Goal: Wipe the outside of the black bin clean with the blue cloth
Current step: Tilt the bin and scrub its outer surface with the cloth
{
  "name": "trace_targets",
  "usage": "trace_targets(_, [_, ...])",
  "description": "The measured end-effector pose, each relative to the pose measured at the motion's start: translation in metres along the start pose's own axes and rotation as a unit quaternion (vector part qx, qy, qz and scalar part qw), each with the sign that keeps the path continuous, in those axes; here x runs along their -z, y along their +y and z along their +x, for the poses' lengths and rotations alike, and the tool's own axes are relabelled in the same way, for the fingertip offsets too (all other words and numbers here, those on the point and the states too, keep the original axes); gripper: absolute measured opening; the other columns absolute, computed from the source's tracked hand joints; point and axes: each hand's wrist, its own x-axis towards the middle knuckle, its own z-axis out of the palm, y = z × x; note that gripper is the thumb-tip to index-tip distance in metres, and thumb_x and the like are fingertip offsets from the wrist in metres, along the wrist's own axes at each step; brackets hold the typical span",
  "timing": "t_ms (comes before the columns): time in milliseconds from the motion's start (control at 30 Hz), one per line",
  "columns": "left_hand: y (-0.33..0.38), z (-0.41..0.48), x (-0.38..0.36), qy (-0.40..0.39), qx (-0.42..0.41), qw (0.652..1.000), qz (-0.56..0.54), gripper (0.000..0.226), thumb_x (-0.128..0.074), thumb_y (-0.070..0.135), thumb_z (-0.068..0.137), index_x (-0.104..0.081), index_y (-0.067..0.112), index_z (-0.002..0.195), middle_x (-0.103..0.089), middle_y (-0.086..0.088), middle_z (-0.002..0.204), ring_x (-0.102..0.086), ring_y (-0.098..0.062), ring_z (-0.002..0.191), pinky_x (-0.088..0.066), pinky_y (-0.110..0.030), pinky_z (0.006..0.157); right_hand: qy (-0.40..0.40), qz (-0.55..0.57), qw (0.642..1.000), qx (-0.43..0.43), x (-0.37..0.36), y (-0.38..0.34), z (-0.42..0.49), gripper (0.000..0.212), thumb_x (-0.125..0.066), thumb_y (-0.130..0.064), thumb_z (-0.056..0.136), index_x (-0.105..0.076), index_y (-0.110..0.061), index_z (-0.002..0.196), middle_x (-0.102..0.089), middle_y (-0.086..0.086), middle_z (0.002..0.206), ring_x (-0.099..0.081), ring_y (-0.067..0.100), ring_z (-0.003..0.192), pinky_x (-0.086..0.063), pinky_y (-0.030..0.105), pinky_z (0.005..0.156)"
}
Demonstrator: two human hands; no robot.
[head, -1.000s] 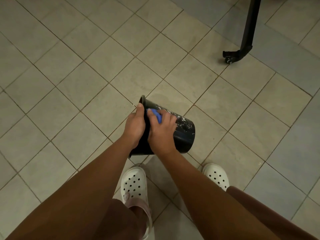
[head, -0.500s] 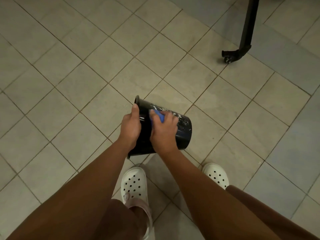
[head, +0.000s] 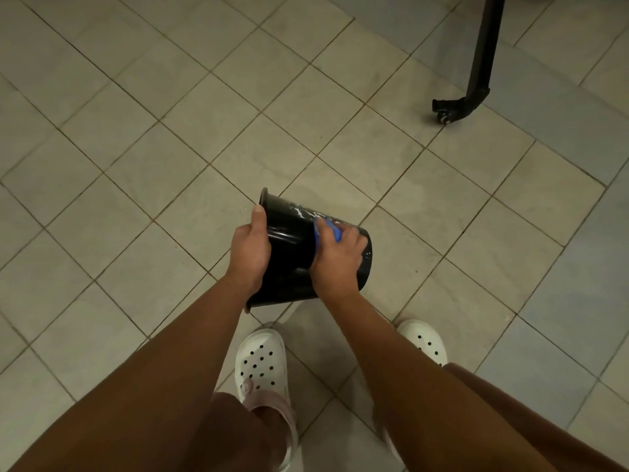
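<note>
The black bin point(head: 289, 247) is held tipped on its side above the tiled floor, rim to the left and base to the right. My left hand point(head: 250, 250) grips the rim, thumb lying along its edge. My right hand point(head: 337, 257) holds the blue cloth point(head: 328, 229) against the bin's outer wall near the base; only a small part of the cloth shows above my fingers. White smears mark the upper side of the bin beside the cloth.
Beige floor tiles point(head: 136, 165) spread all around. My two feet in white perforated clogs point(head: 262, 366) stand just below the bin. A black metal leg with a small caster point(head: 456, 107) stands at the upper right.
My right hand with the cloth has slid along the bin's wall from near the rim toward the base. The bin and left hand have barely shifted.
</note>
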Motion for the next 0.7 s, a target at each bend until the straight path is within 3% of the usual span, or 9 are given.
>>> trace_targets(100, [0.000,0.003,0.001,-0.008,-0.005,1.000,0.011,0.058,-0.030,0.053,0.102,-0.064,0.006,0.111,-0.068,-0.012,0.095,-0.066,-0.024,0.091,-0.051,-0.035,0.077,-0.004,0.015,0.999,-0.042,-0.002,0.006,-0.011,0.070,-0.063,-0.011,0.081,-0.030,-0.024,0.142,-0.026,0.016,0.136,-0.023,0.030,0.121,-0.034,0.045,0.100])
trace_targets(233, [0.000,0.003,0.004,0.000,-0.002,1.000,0.016,0.054,-0.029,0.051,0.103,-0.065,0.010,0.104,-0.068,-0.009,0.089,-0.066,-0.021,0.085,-0.048,-0.030,0.065,0.002,0.041,0.998,0.046,-0.013,-0.019,-0.025,0.072,-0.067,-0.019,0.080,-0.027,-0.024,0.141,-0.026,0.013,0.133,-0.025,0.028,0.120,-0.033,0.044,0.102])
trace_targets(333, [-0.001,0.003,0.006,0.001,0.006,1.000,0.017,0.054,-0.030,0.051,0.103,-0.063,0.010,0.108,-0.068,-0.010,0.092,-0.066,-0.023,0.086,-0.051,-0.033,0.070,-0.041,-0.021,0.994,0.099,-0.007,-0.008,-0.008,0.078,-0.069,-0.018,0.078,-0.025,-0.027,0.142,-0.027,0.015,0.132,-0.025,0.029,0.118,-0.032,0.042,0.101])
trace_targets(467, [-0.001,0.003,0.006,0.001,0.014,1.000,0.003,0.057,-0.030,0.055,0.101,-0.061,0.009,0.116,-0.067,-0.011,0.100,-0.064,-0.025,0.096,-0.052,-0.041,0.089,0.016,0.011,0.999,-0.025,-0.002,0.021,0.003,0.060,-0.061,-0.010,0.081,-0.041,-0.023,0.136,-0.035,0.018,0.131,-0.031,0.034,0.114,-0.041,0.050,0.093])
trace_targets(567, [0.000,0.003,0.004,0.001,-0.004,1.000,0.020,0.052,-0.030,0.053,0.102,-0.063,0.012,0.100,-0.067,-0.011,0.093,-0.065,-0.023,0.091,-0.051,-0.036,0.080,0.008,0.016,0.995,-0.097,-0.006,0.007,-0.009,0.067,-0.059,-0.005,0.079,-0.035,-0.021,0.139,-0.028,0.018,0.135,-0.027,0.034,0.117,-0.038,0.048,0.096])
trace_targets(633, [0.000,0.002,0.006,0.005,-0.005,1.000,0.019,0.054,-0.030,0.052,0.103,-0.063,0.009,0.106,-0.067,-0.011,0.093,-0.065,-0.023,0.090,-0.051,-0.034,0.075,-0.001,0.009,0.998,-0.065,-0.010,-0.005,-0.017,0.074,-0.062,-0.008,0.079,-0.028,-0.021,0.142,-0.023,0.018,0.137,-0.023,0.032,0.120,-0.032,0.045,0.101])
trace_targets(700, [-0.002,0.003,0.007,0.008,-0.001,1.000,0.015,0.056,-0.029,0.052,0.103,-0.062,0.008,0.113,-0.067,-0.011,0.096,-0.066,-0.025,0.092,-0.053,-0.037,0.079,-0.001,-0.002,1.000,0.005,-0.010,-0.005,-0.017,0.075,-0.065,-0.011,0.079,-0.028,-0.020,0.143,-0.025,0.017,0.137,-0.023,0.031,0.120,-0.032,0.043,0.101])
